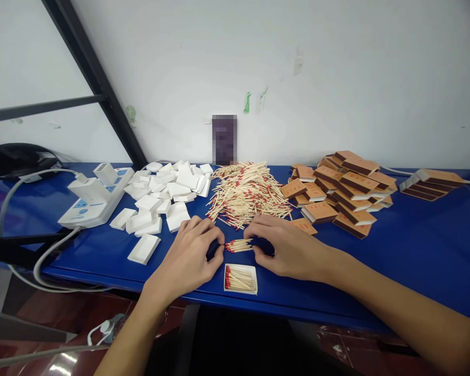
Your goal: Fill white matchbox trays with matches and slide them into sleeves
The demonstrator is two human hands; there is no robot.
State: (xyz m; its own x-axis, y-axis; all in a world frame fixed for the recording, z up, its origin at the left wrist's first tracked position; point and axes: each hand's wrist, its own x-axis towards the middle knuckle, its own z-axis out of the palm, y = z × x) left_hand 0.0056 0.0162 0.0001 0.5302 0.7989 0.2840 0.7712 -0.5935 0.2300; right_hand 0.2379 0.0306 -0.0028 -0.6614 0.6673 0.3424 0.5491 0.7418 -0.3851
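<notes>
A small bundle of matches (238, 245) lies sideways between my two hands, red heads to the left. My left hand (194, 253) is curled, thumb and fingertips pressed at the head end. At the bare-stick end, the thumb and fingers of my right hand (288, 245) close on the bundle. Just below, near the table's front edge, a white matchbox tray (240, 292) holds a layer of matches, their heads also to the left. Behind my hands rises a big heap of loose matches (248, 193).
Empty white trays (170, 188) are piled left of the heap. Orange-brown matchbox sleeves (344, 188) are stacked on the right, with another group (431, 184) farther right. A power strip (97, 201) with cables stands at the left on the blue table (407, 261). A wall rises behind.
</notes>
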